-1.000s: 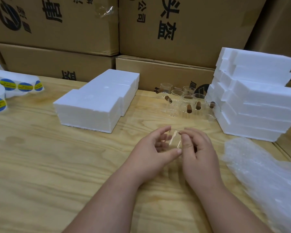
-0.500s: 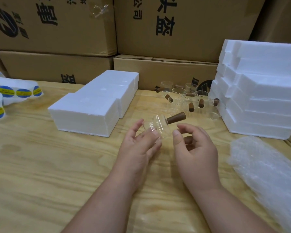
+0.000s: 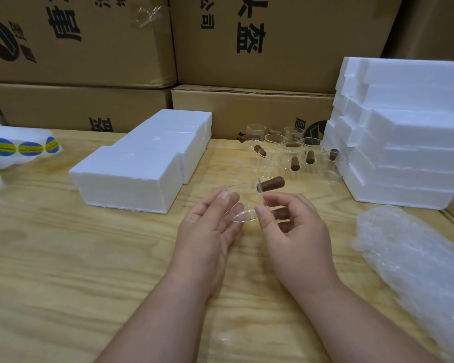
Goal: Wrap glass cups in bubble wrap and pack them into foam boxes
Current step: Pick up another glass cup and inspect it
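Note:
A clear glass cup [image 3: 247, 206] with a brown wooden handle lies on its side in the air between my hands, above the wooden table [image 3: 76, 271]; the handle points up and to the right. My left hand [image 3: 207, 231] supports the cup from the left with nearly straight fingers. My right hand [image 3: 296, 231] pinches the cup's thick glass edge between thumb and curled fingers. A heap of bubble wrap [image 3: 417, 271] lies at the right. White foam boxes [image 3: 142, 166] sit left of centre, and a taller foam stack [image 3: 404, 140] stands at the right.
Several more glass cups [image 3: 291, 155] with wooden handles stand at the back between the foam piles. Rolls of blue and yellow stickers [image 3: 19, 146] lie at the far left. Large cardboard cartons [image 3: 89, 48] wall off the back of the table.
The cup has been turned between my hands, so its wooden handle now shows on top. My left fingers have straightened under it, and my right thumb has moved onto its edge.

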`<state>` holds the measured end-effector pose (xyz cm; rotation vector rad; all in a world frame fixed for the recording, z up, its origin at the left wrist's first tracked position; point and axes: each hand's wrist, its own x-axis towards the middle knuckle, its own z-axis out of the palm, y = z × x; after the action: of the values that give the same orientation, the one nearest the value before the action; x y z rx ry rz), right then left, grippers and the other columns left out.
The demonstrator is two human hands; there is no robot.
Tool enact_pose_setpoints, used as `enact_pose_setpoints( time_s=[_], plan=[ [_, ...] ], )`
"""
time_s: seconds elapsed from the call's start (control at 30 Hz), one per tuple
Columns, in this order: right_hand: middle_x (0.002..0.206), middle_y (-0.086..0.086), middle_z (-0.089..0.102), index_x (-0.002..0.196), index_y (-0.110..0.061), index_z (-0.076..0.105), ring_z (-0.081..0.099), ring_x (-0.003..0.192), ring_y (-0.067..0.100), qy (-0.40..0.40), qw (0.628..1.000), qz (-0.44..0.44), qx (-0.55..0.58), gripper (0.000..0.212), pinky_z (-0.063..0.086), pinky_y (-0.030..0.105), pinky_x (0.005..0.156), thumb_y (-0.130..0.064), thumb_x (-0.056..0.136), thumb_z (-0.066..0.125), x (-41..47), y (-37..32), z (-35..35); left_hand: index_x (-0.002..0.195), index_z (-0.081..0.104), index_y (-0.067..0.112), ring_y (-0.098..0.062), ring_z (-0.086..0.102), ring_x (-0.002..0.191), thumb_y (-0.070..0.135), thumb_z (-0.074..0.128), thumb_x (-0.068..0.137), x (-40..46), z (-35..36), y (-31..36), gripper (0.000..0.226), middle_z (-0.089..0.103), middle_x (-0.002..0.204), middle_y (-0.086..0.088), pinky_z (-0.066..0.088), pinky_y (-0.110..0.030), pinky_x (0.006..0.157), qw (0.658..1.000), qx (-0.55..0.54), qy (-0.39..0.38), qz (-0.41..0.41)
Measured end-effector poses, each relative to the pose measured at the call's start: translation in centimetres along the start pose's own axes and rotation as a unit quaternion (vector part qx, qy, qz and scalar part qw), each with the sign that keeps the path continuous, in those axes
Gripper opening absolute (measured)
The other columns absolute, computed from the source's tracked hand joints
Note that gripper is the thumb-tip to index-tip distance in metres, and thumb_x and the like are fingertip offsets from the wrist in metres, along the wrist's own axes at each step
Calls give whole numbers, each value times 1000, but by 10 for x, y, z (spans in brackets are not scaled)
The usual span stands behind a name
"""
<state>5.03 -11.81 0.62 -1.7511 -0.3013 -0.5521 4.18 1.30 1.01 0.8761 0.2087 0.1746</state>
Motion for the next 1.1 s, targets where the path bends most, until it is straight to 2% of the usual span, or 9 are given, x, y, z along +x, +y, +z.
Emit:
enact_pose_setpoints(
  time_s=[0.1,0.23,0.37,0.53,0.67,0.77,0.87,0.97,1.1],
  plan=[
    [100,-14,69,93,-40,66,66,87,0,10,1000,18,-7,24,46,7,66,-17,91,73,2,1,-2,112,70,13,-22,74,106,15,71,91,2,-1,-2,21,79,109,-7,61,-28,75,1000,-1,15,-5],
    [105,-9,71,98,-33,68,69,87,3,4,998,64,27,18,52,13,68,-25,86,79,5,3,-2,113,69,12,-17,73,95,18,79,74,1,1,-1,41,78,109,-7,61,-26,72,1000,-2,9,9],
    [106,-11,70,102,-31,67,70,88,4,-1,996,83,34,38,54,16,67,-46,72,85,3,1,-1,113,69,12,-15,73,93,19,81,66,1,2,-2,49,76,110,-7,61,-26,73,1000,-7,4,24],
    [105,-19,69,104,-37,63,69,89,1,-2,995,102,12,64,58,23,70,-71,52,76,4,3,-2,109,68,12,-14,74,90,2,74,85,3,0,-6,26,78,103,-6,60,-26,70,999,8,12,39],
    [108,-28,65,107,-42,60,70,87,1,-6,993,114,23,66,60,27,73,-69,50,78,4,3,-2,106,68,11,-14,74,91,-2,72,88,4,0,-9,22,77,100,-5,60,-26,71,998,33,10,50],
    [109,-24,67,111,-40,60,70,92,3,3,992,112,57,59,61,29,79,-54,60,87,4,3,0,103,69,11,-15,74,90,6,78,83,3,1,-11,22,74,99,-5,60,-27,74,998,40,11,53],
    [111,-18,71,114,-36,58,71,96,7,9,988,100,114,56,59,31,85,-36,69,90,3,1,0,109,68,13,-20,74,97,25,87,66,2,1,-9,49,74,108,-8,60,-34,85,998,46,-15,31],
    [110,-11,75,112,-34,51,73,99,12,0,984,89,153,57,57,34,88,-44,66,82,2,-2,-3,129,62,15,-27,70,116,42,88,64,0,0,-5,75,75,119,-10,56,-39,96,995,78,-56,-9],
    [103,-5,78,111,-25,51,74,98,15,-27,982,88,165,42,56,28,83,-37,79,74,0,-2,-5,114,76,34,-22,67,122,51,69,82,-4,2,-5,37,74,125,-4,52,-41,102,979,155,-136,-11]
  ],
)
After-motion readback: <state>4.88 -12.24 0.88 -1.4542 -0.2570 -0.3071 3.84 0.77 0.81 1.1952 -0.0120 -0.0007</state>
